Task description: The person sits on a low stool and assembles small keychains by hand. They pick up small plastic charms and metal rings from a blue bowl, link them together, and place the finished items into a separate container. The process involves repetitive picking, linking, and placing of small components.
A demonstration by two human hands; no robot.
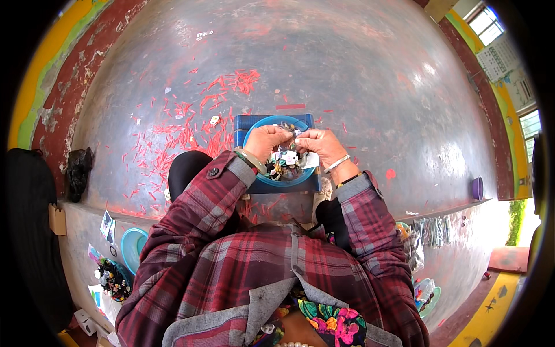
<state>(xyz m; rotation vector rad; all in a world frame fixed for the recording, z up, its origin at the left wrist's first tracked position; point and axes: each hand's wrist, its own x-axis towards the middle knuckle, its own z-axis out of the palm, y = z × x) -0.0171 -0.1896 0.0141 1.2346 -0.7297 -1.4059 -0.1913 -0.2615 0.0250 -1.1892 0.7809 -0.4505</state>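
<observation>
Both hands work close together over a round blue basin, which sits on a low blue stool before me. My left hand pinches with thumb and forefinger at the basin's left side. Facing it, my right hand is pinched too, its fingertips a little apart from the left ones. Something small and dark is at the fingertips, too small to name. Below the hands, the basin holds a jumble of small dark, white and coloured pieces. A white piece lies by its right rim.
Red strips litter the grey floor at left. Behind my left arm are a turquoise basin and a heap of small dark items. Clear plastic bags stand by my right arm; a purple container is farther right.
</observation>
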